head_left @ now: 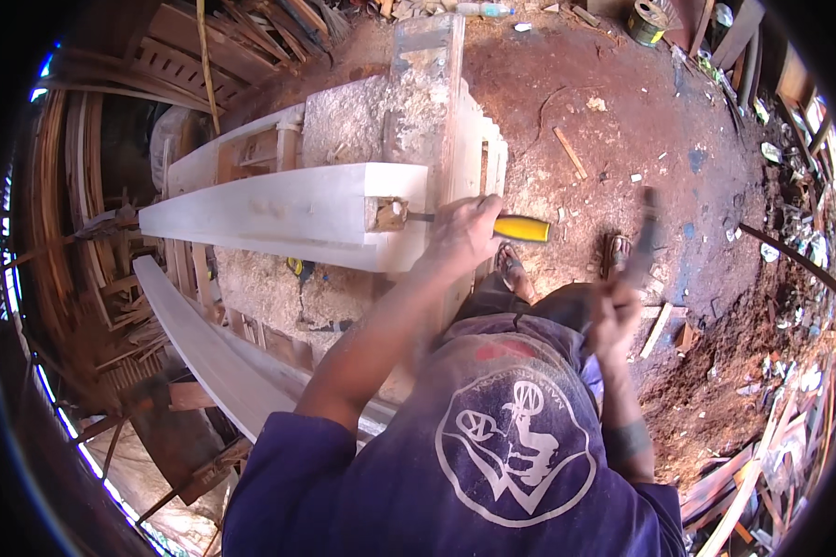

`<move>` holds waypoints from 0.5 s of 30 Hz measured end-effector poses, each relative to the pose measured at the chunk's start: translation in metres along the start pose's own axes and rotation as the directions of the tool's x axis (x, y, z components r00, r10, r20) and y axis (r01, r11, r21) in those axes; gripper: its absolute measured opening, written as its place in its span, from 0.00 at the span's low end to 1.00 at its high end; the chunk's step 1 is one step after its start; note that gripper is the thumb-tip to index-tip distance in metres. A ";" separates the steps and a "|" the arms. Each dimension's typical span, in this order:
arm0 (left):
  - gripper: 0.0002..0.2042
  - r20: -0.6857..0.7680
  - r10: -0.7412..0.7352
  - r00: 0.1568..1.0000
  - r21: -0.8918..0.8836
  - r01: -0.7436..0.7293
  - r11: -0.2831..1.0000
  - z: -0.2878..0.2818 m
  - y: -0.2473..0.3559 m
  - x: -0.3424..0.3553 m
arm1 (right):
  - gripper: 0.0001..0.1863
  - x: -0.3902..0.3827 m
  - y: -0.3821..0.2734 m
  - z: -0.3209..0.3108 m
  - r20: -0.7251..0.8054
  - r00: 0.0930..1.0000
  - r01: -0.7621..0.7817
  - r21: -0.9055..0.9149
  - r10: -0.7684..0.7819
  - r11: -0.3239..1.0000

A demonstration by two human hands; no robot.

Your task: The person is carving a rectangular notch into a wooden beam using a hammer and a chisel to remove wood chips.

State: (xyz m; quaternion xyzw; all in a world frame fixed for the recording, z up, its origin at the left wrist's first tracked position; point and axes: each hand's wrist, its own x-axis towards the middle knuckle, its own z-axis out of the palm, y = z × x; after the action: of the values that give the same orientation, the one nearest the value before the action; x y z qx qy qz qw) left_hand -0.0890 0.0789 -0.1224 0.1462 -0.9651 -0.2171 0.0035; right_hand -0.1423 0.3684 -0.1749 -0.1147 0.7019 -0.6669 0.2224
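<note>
My left hand [469, 227] grips a chisel with a yellow handle [523, 227], its blade at a rough square cut [387, 213] in the end of a long pale wooden beam [260, 213]. The beam lies across a workbench [344, 111] strewn with chips and dust. My right hand [613, 306] is closed on a motion-blurred hammer [641, 251], raised to the right of the chisel and apart from it.
A second long pale board [204, 343] lies nearer on the left. Stacked planks [84, 213] line the left side. My sandalled feet [513, 269] stand on a dirt floor with offcuts [569, 151]. Scrap wood [743, 464] and a spool [646, 20] lie at the right edges.
</note>
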 end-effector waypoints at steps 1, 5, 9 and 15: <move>0.13 0.004 -0.012 1.000 -0.047 0.012 0.999 0.006 -0.003 0.002 | 0.08 0.003 -0.023 -0.006 -0.130 0.990 0.060 0.079 -0.050 0.995; 0.12 0.042 -0.019 0.999 -0.008 0.019 1.000 0.002 0.003 0.012 | 0.03 -0.004 -0.030 0.017 -0.283 0.944 0.225 0.180 -0.168 0.958; 0.11 -0.049 0.051 0.997 -0.063 -0.054 0.997 0.004 -0.008 0.011 | 0.09 0.010 -0.014 0.041 0.147 0.985 -0.023 -0.413 0.092 0.911; 0.09 -0.045 -0.020 0.999 -0.051 0.017 0.999 -0.005 -0.004 0.014 | 0.04 0.011 -0.028 0.015 -0.397 0.910 0.260 0.334 -0.115 0.906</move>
State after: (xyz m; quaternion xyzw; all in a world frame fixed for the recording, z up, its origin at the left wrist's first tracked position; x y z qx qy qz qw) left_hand -0.1005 0.0691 -0.1206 0.1599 -0.9577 -0.2379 0.0271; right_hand -0.1491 0.3480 -0.1491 -0.0103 0.5739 -0.8180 0.0385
